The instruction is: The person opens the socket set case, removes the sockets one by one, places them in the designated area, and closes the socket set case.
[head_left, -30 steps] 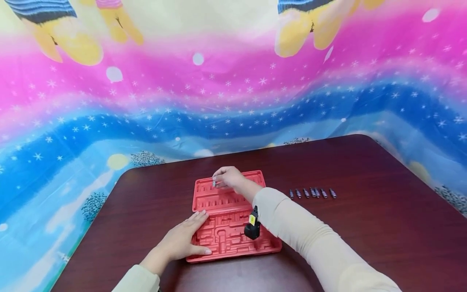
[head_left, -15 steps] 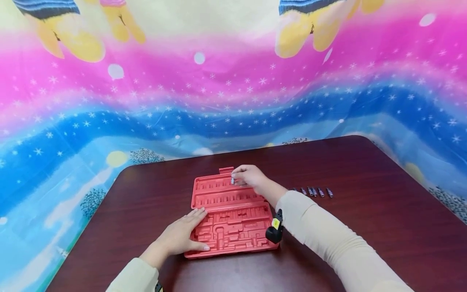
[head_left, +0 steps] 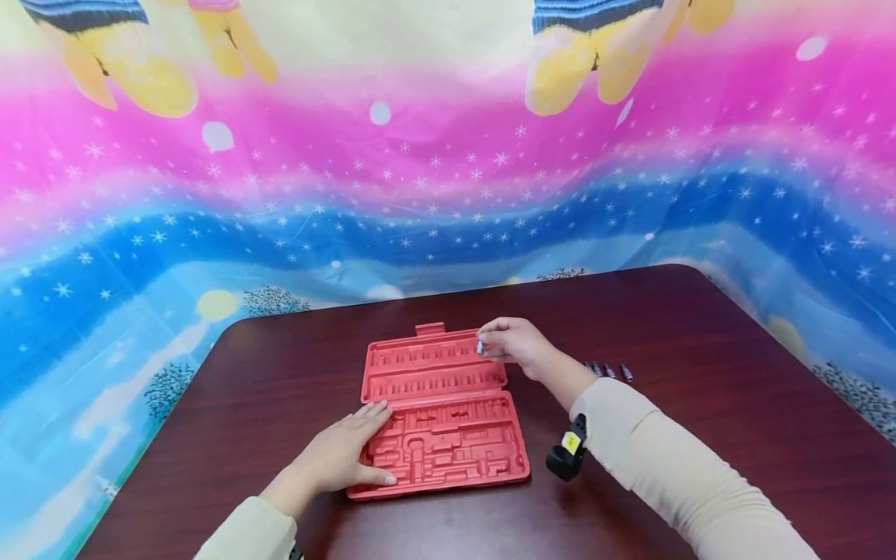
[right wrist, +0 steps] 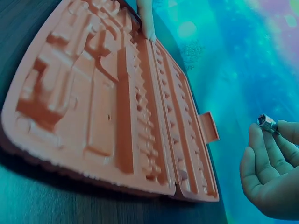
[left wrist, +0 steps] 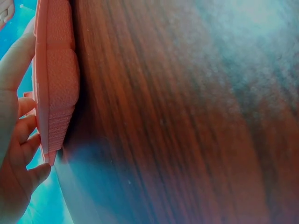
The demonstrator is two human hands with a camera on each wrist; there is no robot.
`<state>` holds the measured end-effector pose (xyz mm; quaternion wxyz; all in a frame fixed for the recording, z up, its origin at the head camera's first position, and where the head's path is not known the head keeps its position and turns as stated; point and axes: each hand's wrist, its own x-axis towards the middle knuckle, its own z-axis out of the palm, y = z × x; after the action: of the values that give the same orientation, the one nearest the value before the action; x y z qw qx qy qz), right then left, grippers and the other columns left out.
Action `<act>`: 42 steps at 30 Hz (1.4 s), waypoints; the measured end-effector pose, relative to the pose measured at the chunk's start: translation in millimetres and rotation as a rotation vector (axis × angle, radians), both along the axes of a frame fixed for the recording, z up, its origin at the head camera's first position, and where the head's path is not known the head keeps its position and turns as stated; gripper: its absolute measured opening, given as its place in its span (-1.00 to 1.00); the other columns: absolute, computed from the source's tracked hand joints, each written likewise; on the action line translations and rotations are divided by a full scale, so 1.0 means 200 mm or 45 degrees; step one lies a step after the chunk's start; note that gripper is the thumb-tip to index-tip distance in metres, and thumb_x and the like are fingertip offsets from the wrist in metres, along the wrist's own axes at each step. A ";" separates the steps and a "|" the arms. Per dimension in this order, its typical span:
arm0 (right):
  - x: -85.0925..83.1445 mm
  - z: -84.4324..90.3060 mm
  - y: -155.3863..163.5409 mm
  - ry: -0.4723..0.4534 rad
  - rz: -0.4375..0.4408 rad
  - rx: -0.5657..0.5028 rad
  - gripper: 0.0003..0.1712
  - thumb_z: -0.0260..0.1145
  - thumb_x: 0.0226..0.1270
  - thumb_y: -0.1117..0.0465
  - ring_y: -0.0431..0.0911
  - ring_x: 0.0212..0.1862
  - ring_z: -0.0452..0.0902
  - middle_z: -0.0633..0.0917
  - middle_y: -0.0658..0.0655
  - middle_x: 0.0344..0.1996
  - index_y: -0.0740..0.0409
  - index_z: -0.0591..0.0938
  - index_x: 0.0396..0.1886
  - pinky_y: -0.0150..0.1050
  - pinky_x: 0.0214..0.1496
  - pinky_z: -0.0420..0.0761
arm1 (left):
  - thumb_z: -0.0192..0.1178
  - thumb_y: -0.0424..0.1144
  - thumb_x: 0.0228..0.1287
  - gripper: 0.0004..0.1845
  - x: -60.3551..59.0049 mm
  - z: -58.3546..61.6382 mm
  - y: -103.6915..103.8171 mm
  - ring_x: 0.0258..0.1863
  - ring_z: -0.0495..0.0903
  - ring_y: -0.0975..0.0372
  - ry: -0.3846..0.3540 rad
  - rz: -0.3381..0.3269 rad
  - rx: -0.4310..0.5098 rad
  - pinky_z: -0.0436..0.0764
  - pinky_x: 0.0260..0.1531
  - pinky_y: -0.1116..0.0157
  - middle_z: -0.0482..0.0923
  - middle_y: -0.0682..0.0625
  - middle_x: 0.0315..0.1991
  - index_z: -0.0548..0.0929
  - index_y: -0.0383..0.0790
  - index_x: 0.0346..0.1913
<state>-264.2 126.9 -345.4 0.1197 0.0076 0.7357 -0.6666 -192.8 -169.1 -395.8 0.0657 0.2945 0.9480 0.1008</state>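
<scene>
Two hands work at a red tool case (head_left: 441, 412) lying open near the middle of the tabletop (head_left: 700, 435). From the head view, the left hand (head_left: 346, 459) lies flat with straight fingers on the case's near left corner, seemingly steadying it. The right hand (head_left: 514, 346) pinches a small metal bit (head_left: 480, 346) above the case's far right corner; more bits (head_left: 607, 370) lie toward the tabletop's right edge.

Left wrist view: fingers rest against the case rim (left wrist: 53, 93).

Right wrist view: fingertips (right wrist: 280, 128) clasp the bit (right wrist: 267, 122) clear of the slots.
</scene>
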 end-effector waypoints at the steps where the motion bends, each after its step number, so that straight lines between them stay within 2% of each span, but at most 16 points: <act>1: 0.01 0.00 0.01 0.005 0.006 -0.004 -0.78 0.13 0.21 0.26 0.03 -0.30 0.54 0.60 0.05 -0.52 0.30 0.51 -0.19 -0.01 -0.05 0.40 | 0.06 0.41 -0.24 0.03 0.00 0.00 0.00 0.25 0.03 0.10 0.004 0.000 -0.002 0.16 0.10 0.09 0.10 -0.06 0.26 0.18 -0.21 0.27; 6: 0.05 0.03 0.09 0.039 0.023 -0.024 -0.78 0.13 0.21 0.27 -0.02 -0.36 0.55 0.59 0.04 -0.53 0.32 0.50 -0.20 -0.02 -0.06 0.41 | 0.07 0.41 -0.24 0.03 0.00 0.00 0.00 0.24 0.04 0.10 0.016 -0.007 0.000 0.16 0.10 0.09 0.11 -0.07 0.26 0.19 -0.23 0.26; 9: 0.07 0.04 0.15 0.068 0.033 -0.030 -0.73 0.14 0.20 0.27 -0.10 -0.41 0.55 0.59 0.04 -0.54 0.37 0.48 -0.16 -0.11 -0.14 0.47 | 0.07 0.40 -0.24 0.03 0.00 0.00 0.00 0.24 0.04 0.10 0.015 -0.012 0.006 0.16 0.10 0.09 0.11 -0.08 0.26 0.19 -0.23 0.26; 13: 0.09 0.05 0.24 0.097 0.052 -0.033 -0.63 0.14 0.20 0.25 -0.11 -0.38 0.55 0.60 0.03 -0.52 0.44 0.41 -0.09 -0.25 -0.23 0.50 | 0.09 0.39 -0.23 0.03 0.00 0.00 0.00 0.24 0.05 0.09 0.021 -0.015 0.015 0.16 0.10 0.09 0.12 -0.09 0.25 0.19 -0.25 0.25; 19: 0.14 0.07 0.39 0.090 0.032 0.006 -0.61 0.14 0.21 0.21 -0.12 -0.34 0.54 0.59 0.01 -0.47 0.43 0.40 -0.07 -0.26 -0.21 0.50 | 0.08 0.39 -0.23 0.02 0.00 0.00 -0.01 0.24 0.04 0.09 0.017 -0.018 0.022 0.16 0.10 0.09 0.11 -0.09 0.25 0.19 -0.25 0.26; 23: 0.16 0.07 0.50 0.088 0.003 0.011 -0.66 0.16 0.20 0.19 -0.13 -0.35 0.52 0.58 0.00 -0.46 0.34 0.45 -0.12 -0.28 -0.22 0.50 | 0.07 0.40 -0.23 0.03 0.00 -0.01 -0.01 0.24 0.03 0.09 0.012 -0.018 0.023 0.16 0.10 0.09 0.11 -0.09 0.26 0.19 -0.24 0.26; 27: 0.18 0.05 0.60 0.090 -0.025 0.036 -0.71 0.17 0.19 0.16 -0.15 -0.34 0.52 0.58 -0.02 -0.45 0.25 0.48 -0.15 -0.30 -0.23 0.50 | 0.08 0.39 -0.23 0.02 0.00 -0.01 -0.01 0.24 0.04 0.09 0.014 -0.018 0.030 0.17 0.10 0.09 0.11 -0.09 0.26 0.20 -0.24 0.25; 37: 0.21 -0.02 0.82 0.064 -0.073 0.187 -0.62 0.15 0.20 0.08 -0.21 -0.30 0.50 0.55 -0.08 -0.39 0.25 0.45 -0.09 -0.22 -0.14 0.47 | 0.10 0.38 -0.23 0.01 0.00 0.00 -0.01 0.25 0.02 0.09 -0.019 0.009 0.047 0.20 0.07 0.06 0.08 -0.07 0.27 0.18 -0.21 0.26; 42: 0.22 -0.07 0.92 0.044 -0.091 0.196 -0.73 0.16 0.20 0.10 -0.25 -0.30 0.51 0.55 -0.14 -0.39 0.15 0.49 -0.17 -0.26 -0.18 0.49 | 0.08 0.40 -0.23 0.02 0.00 -0.01 -0.01 0.25 0.01 0.10 -0.010 0.006 0.047 0.20 0.07 0.07 0.07 -0.07 0.27 0.18 -0.20 0.27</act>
<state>-219.3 309.9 -358.8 0.0822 0.0315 0.7859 -0.6121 -192.5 -171.3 -397.8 0.0639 0.2929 0.9465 0.1195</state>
